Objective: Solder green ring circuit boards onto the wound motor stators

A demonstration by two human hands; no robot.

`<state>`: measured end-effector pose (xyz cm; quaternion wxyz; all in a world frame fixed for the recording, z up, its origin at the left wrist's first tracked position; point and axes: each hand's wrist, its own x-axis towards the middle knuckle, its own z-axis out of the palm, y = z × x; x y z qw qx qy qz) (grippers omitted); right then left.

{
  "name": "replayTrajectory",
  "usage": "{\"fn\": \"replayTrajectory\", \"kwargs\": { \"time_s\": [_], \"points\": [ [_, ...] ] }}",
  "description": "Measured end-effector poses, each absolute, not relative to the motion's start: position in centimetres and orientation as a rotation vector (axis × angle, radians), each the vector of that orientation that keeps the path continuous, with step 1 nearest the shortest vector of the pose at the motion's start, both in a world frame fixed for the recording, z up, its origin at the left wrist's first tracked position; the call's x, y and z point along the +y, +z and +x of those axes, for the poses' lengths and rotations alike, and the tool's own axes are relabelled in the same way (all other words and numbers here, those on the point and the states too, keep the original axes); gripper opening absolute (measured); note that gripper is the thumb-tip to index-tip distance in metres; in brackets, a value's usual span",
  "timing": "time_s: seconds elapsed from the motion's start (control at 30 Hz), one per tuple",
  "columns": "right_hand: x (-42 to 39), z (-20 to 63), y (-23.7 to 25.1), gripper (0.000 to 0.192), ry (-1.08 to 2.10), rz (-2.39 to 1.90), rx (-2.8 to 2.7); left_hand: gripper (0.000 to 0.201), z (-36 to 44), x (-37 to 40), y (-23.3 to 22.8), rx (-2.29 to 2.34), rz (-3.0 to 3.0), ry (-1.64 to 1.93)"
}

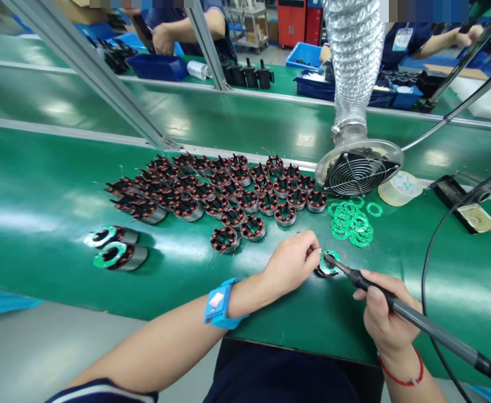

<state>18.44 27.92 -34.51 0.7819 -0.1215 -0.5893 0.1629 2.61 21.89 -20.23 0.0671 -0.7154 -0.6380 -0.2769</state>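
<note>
My right hand (390,313) grips a soldering iron (413,316) by its dark handle. The iron's tip rests at a green ring-shaped circuit board (330,260) lying on a motor stator (326,273) on the bench. Close against that stator's left side is my left hand (293,260), fingers closed in a pinch; what they hold is too small to make out. Just beyond the stator lies a loose pile of green ring boards (351,223). Two stators carrying boards (121,254) stand off to the left.
Many bare wound stators (228,190) crowd the bench's far middle. A fume extractor (360,168) with a foil duct hangs behind the boards. At right are a tape roll (400,188), a soldering iron stand (466,204) and a dangling cable (428,263). Co-workers sit across the rail.
</note>
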Motion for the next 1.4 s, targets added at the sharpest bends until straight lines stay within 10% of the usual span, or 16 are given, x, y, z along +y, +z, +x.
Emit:
{"fn": "replayTrajectory", "kwargs": {
  "time_s": [0.6, 0.8, 1.1, 1.4],
  "points": [
    [29.3, 16.4, -33.3, 0.045, 0.602, -0.409, -1.589, 0.01, 1.3, 22.7, -20.4, -1.93, -2.317, -0.737],
    [28.2, 15.7, -33.6, 0.047, 0.72, -0.533, -1.474, 0.062, 0.8, 22.1, -21.7, -1.865, -2.453, -0.62],
    [25.0, 13.1, -34.1, 0.028, 0.064, -0.671, -1.296, 0.047, 1.0, 22.0, -23.6, -1.747, -2.399, -0.527],
    [27.0, 14.0, -35.2, 0.049, 0.34, -0.582, -1.424, 0.042, 0.8, 23.3, -23.0, -1.551, -2.568, -0.452]
  ]
}}
